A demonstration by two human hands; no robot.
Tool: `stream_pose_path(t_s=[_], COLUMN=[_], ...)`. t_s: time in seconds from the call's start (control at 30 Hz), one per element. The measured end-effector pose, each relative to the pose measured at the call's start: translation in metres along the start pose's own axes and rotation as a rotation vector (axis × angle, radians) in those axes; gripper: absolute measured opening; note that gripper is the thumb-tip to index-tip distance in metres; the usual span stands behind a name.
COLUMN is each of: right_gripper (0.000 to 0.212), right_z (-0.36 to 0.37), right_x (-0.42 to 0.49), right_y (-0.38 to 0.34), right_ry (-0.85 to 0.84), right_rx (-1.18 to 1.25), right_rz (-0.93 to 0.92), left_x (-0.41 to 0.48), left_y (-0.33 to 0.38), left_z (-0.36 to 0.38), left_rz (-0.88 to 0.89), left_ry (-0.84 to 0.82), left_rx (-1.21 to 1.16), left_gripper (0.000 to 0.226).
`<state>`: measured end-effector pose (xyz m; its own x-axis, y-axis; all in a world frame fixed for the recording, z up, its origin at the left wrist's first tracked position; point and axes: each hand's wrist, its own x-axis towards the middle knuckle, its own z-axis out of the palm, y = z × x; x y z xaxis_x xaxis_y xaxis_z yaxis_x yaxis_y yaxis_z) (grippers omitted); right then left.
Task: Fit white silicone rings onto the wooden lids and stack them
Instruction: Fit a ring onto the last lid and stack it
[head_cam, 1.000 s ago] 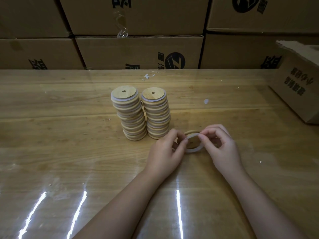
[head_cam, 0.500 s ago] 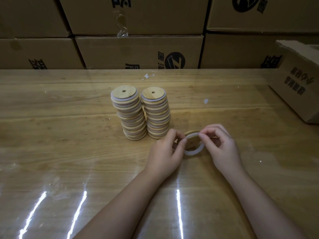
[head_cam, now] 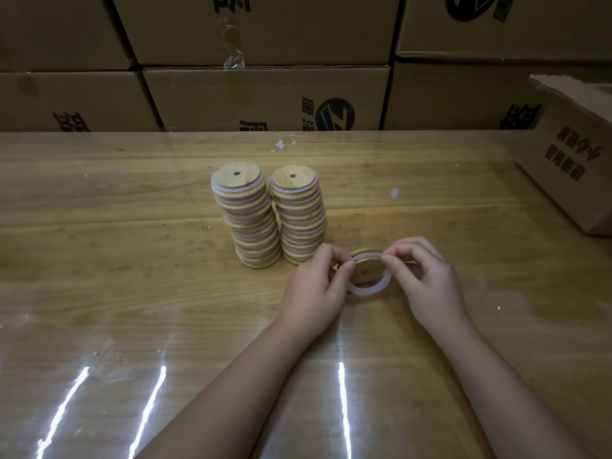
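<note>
- Your forearms come in over the near edge of the table (head_cam: 132,309) and meet just in front of the stacks.
- Your left hand (head_cam: 316,286) pinches the left side of the white silicone ring (head_cam: 367,290) between thumb and forefinger. Your right hand (head_cam: 430,283) pinches its upper right side the same way, with the other fingers loosely curled.
- The ring looks soft, light and stretchy. Hold it at opposite points on its rim, as you do now, so it stays round, and pull gently.
- The wooden lid (head_cam: 364,271) sits under the ring, close to the foot of the right stack. The ring's near edge hangs clear of the lid, so I judge it not yet seated. I cannot tell whether the lid lies flat or is tipped.
- The lid is stiff and light and may slide on the glossy top, so steady it with your fingers.
- Beyond it, the left stack (head_cam: 246,220) and the right stack (head_cam: 299,217) stand side by side, both a little crooked. A nudge could topple them.
- Cardboard boxes (head_cam: 265,94) line the back, and another carton (head_cam: 569,167) sits far right.
</note>
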<state>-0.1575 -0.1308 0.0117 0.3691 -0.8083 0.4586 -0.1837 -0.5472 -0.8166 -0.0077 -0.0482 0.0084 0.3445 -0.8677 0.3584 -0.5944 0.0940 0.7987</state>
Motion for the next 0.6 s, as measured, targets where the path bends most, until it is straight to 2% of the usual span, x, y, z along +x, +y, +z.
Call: stream_pose_path(t_s=[0.23, 0.47, 0.57, 0.6], right_gripper=[0.02, 0.015, 0.013, 0.012], right_z=[-0.0005, 0.0004, 0.0008, 0.0008], right_x=[0.0007, 0.0008, 0.0001, 0.0], right_y=[0.001, 0.0043, 0.0063, 0.0069], right_ry=[-0.014, -0.05, -0.057, -0.062], right_rx=[0.04, 0.142, 0.186, 0.17], right_rz=[0.052, 0.201, 0.237, 0.228], left_x=[0.0028, 0.0076, 0.0073, 0.0068], left_y=[-0.0026, -0.0082, -0.0065, -0.0052], left_z=[0.0014, 0.0013, 0.0007, 0.0005], left_rz=[-0.024, -0.177, -0.164, -0.14], left_ry=[0.015, 0.018, -0.018, -0.029], left_rx=[-0.081, -0.212, -0.216, -0.182], left_gripper=[0.005, 0.014, 0.009, 0.018])
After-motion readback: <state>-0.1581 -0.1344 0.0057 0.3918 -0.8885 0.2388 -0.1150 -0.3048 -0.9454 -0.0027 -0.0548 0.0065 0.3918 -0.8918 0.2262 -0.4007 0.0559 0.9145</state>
